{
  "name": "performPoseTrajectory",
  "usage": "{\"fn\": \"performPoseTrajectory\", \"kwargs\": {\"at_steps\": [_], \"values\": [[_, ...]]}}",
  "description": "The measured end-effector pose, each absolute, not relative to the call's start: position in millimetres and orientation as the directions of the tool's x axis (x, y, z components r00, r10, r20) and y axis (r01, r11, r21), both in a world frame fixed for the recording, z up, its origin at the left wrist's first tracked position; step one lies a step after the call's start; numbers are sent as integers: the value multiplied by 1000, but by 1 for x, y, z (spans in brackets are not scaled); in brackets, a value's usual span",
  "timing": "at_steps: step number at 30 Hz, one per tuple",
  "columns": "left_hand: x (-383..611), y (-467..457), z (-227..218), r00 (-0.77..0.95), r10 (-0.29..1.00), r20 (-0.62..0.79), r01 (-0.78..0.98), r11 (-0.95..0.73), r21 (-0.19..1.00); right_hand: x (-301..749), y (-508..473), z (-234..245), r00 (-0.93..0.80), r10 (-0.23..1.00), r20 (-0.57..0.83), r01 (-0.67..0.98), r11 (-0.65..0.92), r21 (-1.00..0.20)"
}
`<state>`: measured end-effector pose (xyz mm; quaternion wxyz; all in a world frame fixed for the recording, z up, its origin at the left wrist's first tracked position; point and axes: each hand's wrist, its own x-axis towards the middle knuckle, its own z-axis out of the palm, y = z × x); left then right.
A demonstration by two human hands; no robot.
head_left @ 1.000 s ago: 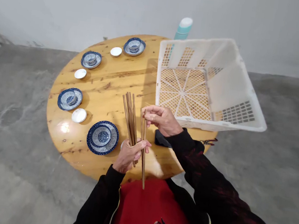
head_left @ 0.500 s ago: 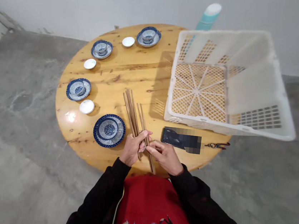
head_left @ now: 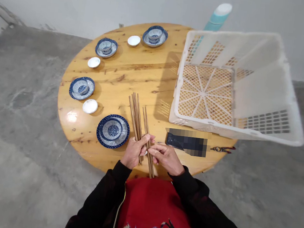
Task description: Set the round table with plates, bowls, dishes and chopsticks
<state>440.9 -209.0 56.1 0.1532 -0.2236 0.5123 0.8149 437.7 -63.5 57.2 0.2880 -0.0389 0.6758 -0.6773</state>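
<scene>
My left hand is closed round a bundle of several brown wooden chopsticks, whose far ends point away from me over the table. Apart from the bundle, a pair of chopsticks leans the same way. My right hand pinches this pair near its middle, and the left fingertips touch it too. Partly hidden between the hands is a small white dish, close to the table's near edge. Left of my left hand sits a blue-and-white plate with a bowl on it.
On the round wooden table, more plates with bowls, such as this one, and small white dishes follow the left rim. A large white plastic basket stands right, beyond a dark phone and pliers.
The view has shifted slightly. The chopstick pair's near ends have swung a little left, closer to the bundle. Both hands keep their hold.
</scene>
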Motion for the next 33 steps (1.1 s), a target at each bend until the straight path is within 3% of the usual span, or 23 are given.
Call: {"fn": "performPoseTrajectory", "kwargs": {"at_steps": [10, 16, 19, 27, 33], "values": [[443, -210, 44, -839, -24, -544, -494, -386, 779, 443, -69, 43, -830, -400, -389, 393, 78, -916], [449, -239, 42, -789, -342, -510, -436, -271, 858, 440, -74, 22, -839, -291, -460, 457, 80, -886], [458, -259, 47, -766, -421, -486, -424, -236, 874, 438, -87, 9, -807, -299, -509, 498, 119, -859], [483, -271, 38, -749, -395, -532, -456, -275, 847, 443, -123, -25, -750, -169, -640, 581, 293, -759], [482, -277, 31, -790, -357, -499, -409, -299, 862, 437, -123, -23, -709, -170, -684, 582, 407, -704]]}}
